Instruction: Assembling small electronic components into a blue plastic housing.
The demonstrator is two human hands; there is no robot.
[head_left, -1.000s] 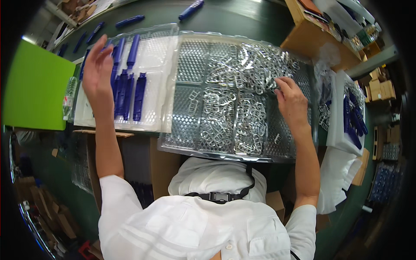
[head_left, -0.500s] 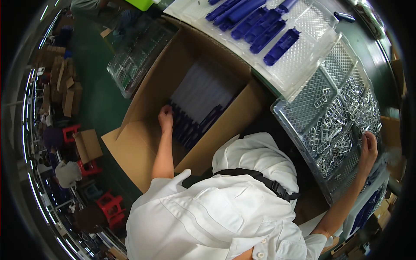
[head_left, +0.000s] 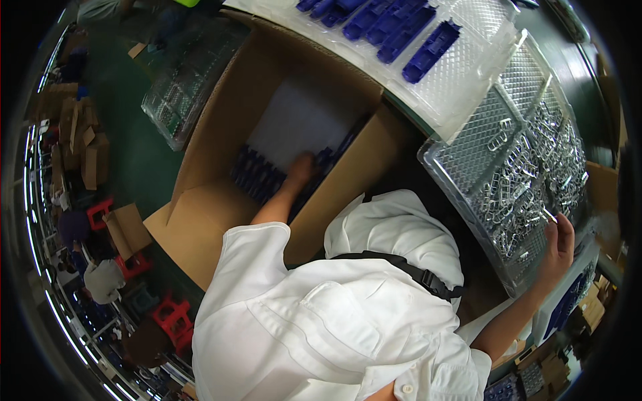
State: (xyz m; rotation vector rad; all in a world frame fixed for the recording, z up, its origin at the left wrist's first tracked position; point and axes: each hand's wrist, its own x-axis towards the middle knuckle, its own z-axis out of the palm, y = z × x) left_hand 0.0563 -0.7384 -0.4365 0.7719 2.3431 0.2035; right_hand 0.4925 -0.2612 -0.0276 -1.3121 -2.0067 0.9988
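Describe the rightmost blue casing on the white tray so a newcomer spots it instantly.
Find the open cardboard box; up and right of it lies the white tray. Follow its row of blue casings rightward, toward the clear tray of metal clips. The rightmost casing is set apart by a bare gap from its neighbours.

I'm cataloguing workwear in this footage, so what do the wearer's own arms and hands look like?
The left sleeve and right sleeve are white, loose and short, leaving the forearms bare. The right hand shows no glove, watch or band. The left hand also looks ungloved, though blur and shadow hide finer detail. No cables or markings can be made out on either side.
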